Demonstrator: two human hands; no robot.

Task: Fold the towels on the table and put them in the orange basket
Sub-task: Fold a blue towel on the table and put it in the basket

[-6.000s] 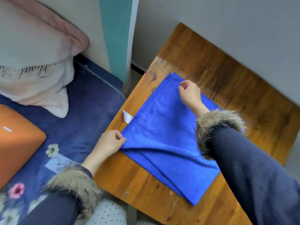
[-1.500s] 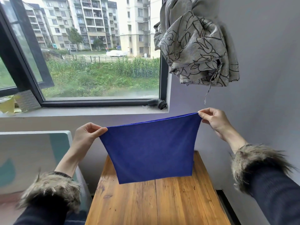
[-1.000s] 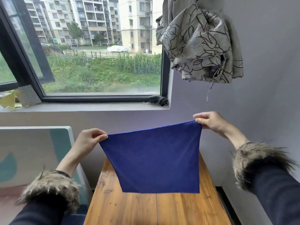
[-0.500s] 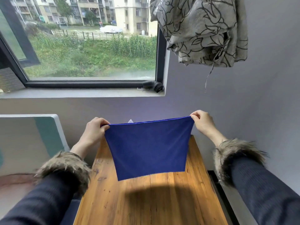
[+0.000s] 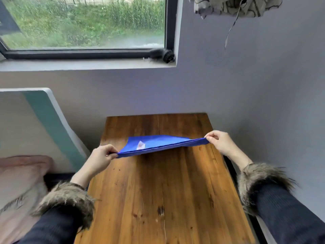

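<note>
At the centre of the frame a blue towel (image 5: 163,143) is stretched nearly flat above the wooden worktop (image 5: 158,199), held off the wood along its near edge. The left hand (image 5: 100,158), left of centre, pinches the towel's left corner between thumb and curled fingers. The right hand (image 5: 219,140), right of centre and a little higher in the frame, pinches the right corner the same way. The near edge runs taut between the two hands and shows doubled layers, so the towel is folded at least once. Its far part slopes away toward the back of the worktop; whether it touches the wood there cannot be told. A small white tag (image 5: 140,145) lies on the towel's upper face near the left end. A dark shadow falls on the wood just under the towel.

Both forearms come in from the lower corners, in dark sleeves with brown fur cuffs (image 5: 66,201).

The worktop fills the lower middle and its far end meets a grey wall (image 5: 246,85). In the upper left a window (image 5: 84,23) shows green plants outside, and a small black object (image 5: 162,54) sits on the sill at the frame's right corner. At the top right hangs the lower edge of a grey patterned cloth (image 5: 233,6) with a thin string dangling. At the left stands a white and teal panel (image 5: 44,117), and below it, in the lower left, lies a pale pink pillow (image 5: 19,187).
</note>
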